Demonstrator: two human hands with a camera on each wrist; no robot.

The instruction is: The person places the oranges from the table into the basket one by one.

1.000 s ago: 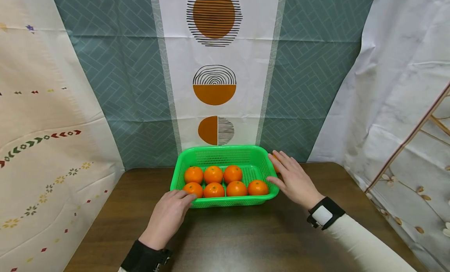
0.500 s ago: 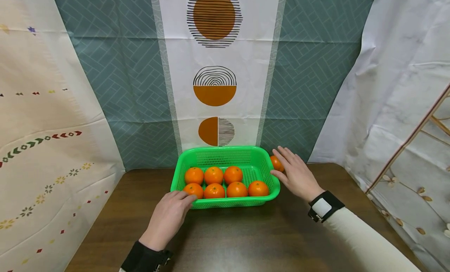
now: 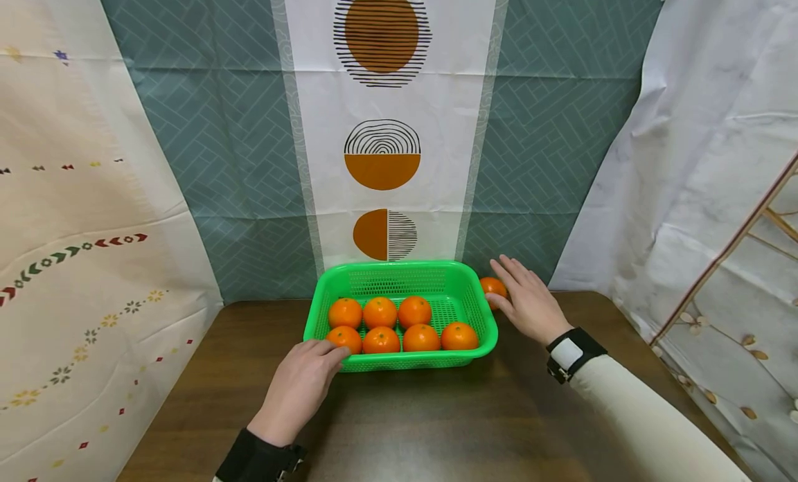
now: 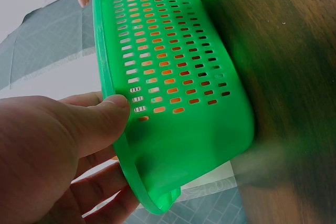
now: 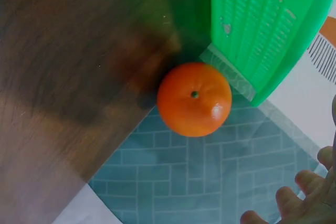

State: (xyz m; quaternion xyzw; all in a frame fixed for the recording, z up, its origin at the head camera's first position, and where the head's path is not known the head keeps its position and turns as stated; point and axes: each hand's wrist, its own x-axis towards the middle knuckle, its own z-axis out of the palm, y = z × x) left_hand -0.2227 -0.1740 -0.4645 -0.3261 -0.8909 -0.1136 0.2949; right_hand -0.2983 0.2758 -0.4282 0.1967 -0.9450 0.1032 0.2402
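A green perforated plastic basket [image 3: 411, 361] stands on the table with several oranges [image 3: 421, 337] in two rows inside. My left hand [image 3: 298, 379] holds its near left corner. In the left wrist view the thumb [image 4: 107, 116] presses on the outside of the rim, with the fingers over the inner side. One more orange [image 3: 494, 289] sits on the table just beyond the basket's right end. My right hand [image 3: 530, 303] hovers beside that orange, fingers extended and holding nothing. The right wrist view shows the loose orange [image 5: 194, 99] apart from the fingers.
The dark wooden table [image 3: 424, 426] runs up to a patterned teal and white cloth [image 3: 386, 198] behind the basket. Printed cloths hang at the left [image 3: 81, 274] and right [image 3: 704, 212] sides. Inside the basket, its back right part shows bare mesh [image 3: 445, 309].
My right hand has shifted a little right and away, off the basket's right rim, so the loose orange shows more. My left hand and the basket stay in place.
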